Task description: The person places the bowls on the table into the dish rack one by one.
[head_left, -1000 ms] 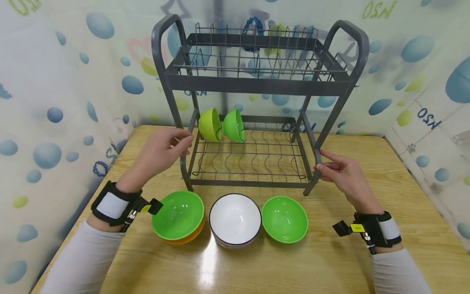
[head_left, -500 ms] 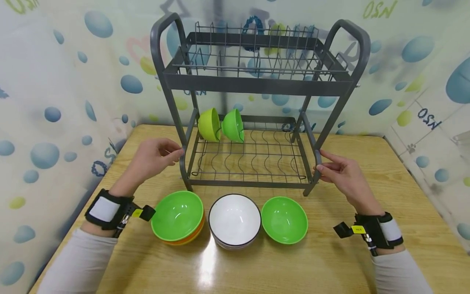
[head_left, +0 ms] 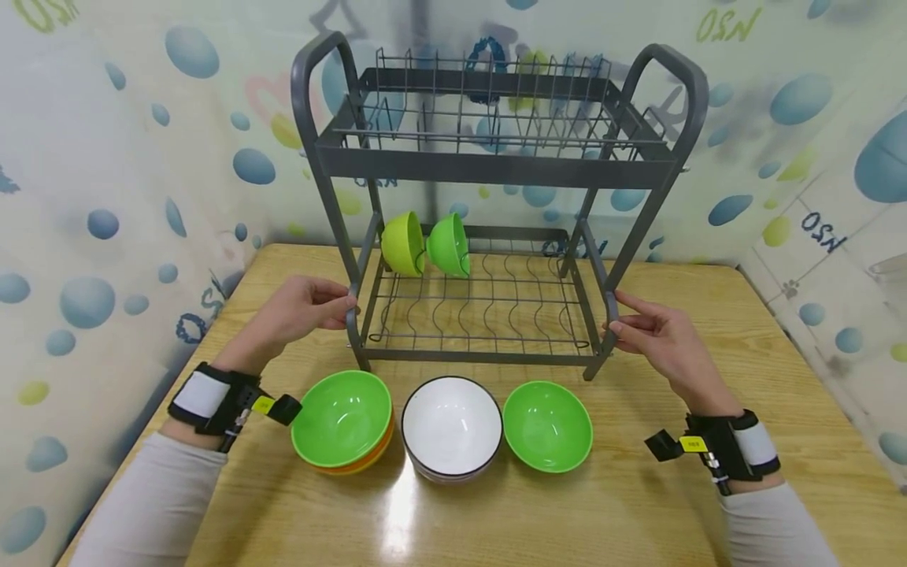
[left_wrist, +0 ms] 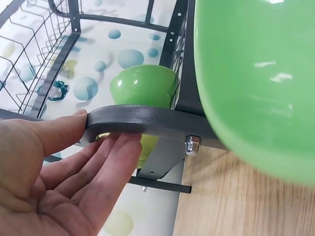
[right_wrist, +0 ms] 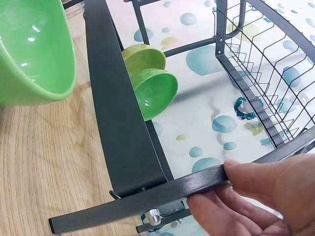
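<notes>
A dark grey two-tier dish rack (head_left: 489,356) stands on the table between both hands. My left hand (head_left: 301,311) holds the curved side bar of its lower tier, thumb on one side and fingers on the other. On the opposite side bar, my right hand (head_left: 655,339) grips in the same way. A yellow-green bowl (head_left: 401,246) and a green bowl (head_left: 446,246) stand on edge at the left of the lower tier. In front of the rack are a green bowl (head_left: 343,417) stacked on orange, a white dark-rimmed bowl (head_left: 453,425) on others, and another green bowl (head_left: 547,427).
The wooden table (head_left: 602,512) reaches past the rack on both sides. A patterned wall covering (head_left: 142,157) hangs close behind and to the sides. Above the lower tier, the upper wire tier (head_left: 496,169) spans the rack's width.
My left hand has moved slightly left and down, from beside the rack's left side bar onto it. The right hand keeps its hold. The bowls stay where they were.
</notes>
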The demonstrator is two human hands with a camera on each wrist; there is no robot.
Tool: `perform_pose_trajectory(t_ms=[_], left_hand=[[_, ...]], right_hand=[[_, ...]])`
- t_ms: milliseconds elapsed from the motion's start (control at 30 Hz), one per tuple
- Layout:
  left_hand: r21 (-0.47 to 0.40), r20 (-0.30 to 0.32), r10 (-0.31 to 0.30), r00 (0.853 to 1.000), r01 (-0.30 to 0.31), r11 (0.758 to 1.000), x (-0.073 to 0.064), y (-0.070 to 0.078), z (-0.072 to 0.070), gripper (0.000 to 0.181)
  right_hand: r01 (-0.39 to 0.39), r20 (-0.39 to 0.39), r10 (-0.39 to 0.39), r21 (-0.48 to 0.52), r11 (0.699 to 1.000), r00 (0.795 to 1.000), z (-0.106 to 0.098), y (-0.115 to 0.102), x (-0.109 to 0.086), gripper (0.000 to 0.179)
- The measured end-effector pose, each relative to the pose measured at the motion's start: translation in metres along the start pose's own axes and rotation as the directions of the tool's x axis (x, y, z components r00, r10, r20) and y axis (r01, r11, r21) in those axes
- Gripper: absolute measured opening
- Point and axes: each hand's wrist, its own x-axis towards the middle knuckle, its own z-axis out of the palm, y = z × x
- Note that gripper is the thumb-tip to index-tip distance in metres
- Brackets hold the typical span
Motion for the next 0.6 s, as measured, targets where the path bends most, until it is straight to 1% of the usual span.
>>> perform_pose_trajectory(t_ms=[100,200,267,333,433,467,533,600], left_hand=[[-0.025,0.018,0.001,1.000,0.000,1.000,0.000,0.001,0.000,0.048],[-0.042,0.029,-0.007,1.000,0.008,0.999,0.000,0.001,-0.001,0.047],[-0.044,0.031,-0.015,0.999,0.016,0.999,0.000,0.001,-0.001,0.047],[-0.041,0.032,-0.019,0.999,0.020,0.999,0.000,0.002,-0.001,0.047],[-0.040,0.033,-0.021,0.999,0.022,0.999,0.000,0.002,-0.001,0.047],[-0.040,0.034,-0.022,0.999,0.023,0.999,0.001,0.003,-0.001,0.047],[-0.042,0.036,-0.021,0.999,0.023,0.999,0.001,0.002,-0.001,0.047],[-0.041,0.038,-0.019,0.999,0.021,0.999,0.001,0.002,-0.001,0.047]], right_hand=[[-0.004,0.018,0.004,-0.022,1.000,1.000,-0.001,-0.002,0.000,0.062],[-0.001,0.052,0.003,-0.037,0.999,0.999,-0.004,-0.004,-0.001,0.062],[-0.014,0.067,0.019,-0.081,0.997,0.998,-0.007,-0.006,-0.002,0.061],[-0.024,0.075,0.034,-0.122,0.992,0.997,-0.010,-0.007,-0.004,0.055],[-0.076,0.070,0.092,-0.209,0.975,0.993,-0.013,-0.009,-0.008,0.045],[-0.092,0.078,0.114,-0.235,0.967,0.990,-0.013,-0.010,-0.010,0.042],[-0.127,0.125,0.167,-0.284,0.951,0.978,-0.013,-0.010,-0.013,0.044],[-0.151,0.200,0.222,-0.317,0.936,0.954,-0.010,-0.010,-0.016,0.047]])
